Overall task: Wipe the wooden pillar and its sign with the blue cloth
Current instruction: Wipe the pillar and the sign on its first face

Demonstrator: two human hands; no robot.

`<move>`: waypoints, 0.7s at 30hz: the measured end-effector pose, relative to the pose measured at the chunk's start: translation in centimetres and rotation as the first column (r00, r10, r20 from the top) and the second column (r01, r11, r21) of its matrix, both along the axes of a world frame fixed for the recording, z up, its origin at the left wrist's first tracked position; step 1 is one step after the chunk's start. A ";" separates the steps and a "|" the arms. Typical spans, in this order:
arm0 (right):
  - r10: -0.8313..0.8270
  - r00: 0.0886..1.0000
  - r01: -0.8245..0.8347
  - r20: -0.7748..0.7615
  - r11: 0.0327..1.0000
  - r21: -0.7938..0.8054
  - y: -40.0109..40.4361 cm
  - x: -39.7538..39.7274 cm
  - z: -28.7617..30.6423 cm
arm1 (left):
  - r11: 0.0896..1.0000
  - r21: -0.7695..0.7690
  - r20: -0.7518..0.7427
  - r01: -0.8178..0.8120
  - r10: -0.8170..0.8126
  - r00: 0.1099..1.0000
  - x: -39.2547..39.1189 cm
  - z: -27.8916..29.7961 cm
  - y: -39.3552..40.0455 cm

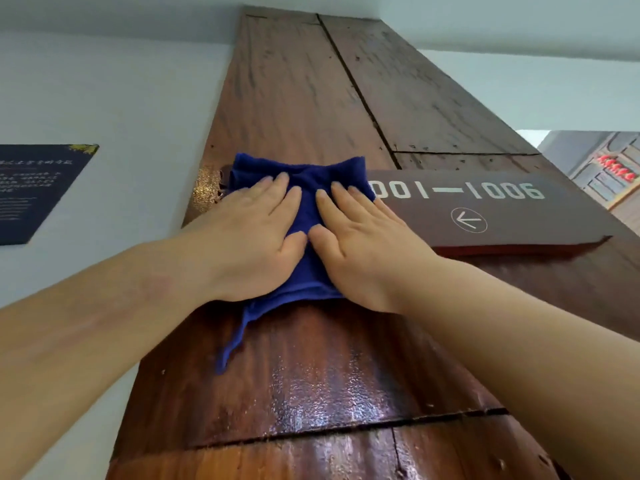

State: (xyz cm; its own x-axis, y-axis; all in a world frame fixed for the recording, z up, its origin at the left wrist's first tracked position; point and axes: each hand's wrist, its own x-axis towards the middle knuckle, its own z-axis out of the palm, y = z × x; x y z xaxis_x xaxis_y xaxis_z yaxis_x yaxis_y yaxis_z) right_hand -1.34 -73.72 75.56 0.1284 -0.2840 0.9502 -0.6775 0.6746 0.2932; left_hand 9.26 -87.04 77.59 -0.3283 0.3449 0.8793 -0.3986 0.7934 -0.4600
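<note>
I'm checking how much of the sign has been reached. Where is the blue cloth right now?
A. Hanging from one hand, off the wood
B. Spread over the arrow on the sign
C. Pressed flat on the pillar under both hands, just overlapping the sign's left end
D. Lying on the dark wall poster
C: both the left hand and right hand press the blue cloth flat against the wooden pillar, its right edge covering the first digit of the sign.
</note>
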 end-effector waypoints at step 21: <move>-0.329 0.940 0.334 -0.085 0.942 0.042 18.0 -11.6 2.7 | 0.998 0.062 -0.013 0.025 -0.024 1.000 -13.9 2.1 18.6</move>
State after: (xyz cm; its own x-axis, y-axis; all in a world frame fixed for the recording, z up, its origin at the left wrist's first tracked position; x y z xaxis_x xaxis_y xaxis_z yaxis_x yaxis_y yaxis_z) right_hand -12.98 -55.69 78.26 0.0889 -0.3744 0.9230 -0.3926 0.8384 0.3780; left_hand -4.60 -68.40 79.71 -0.3091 0.2972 0.9034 -0.3840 0.8300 -0.4045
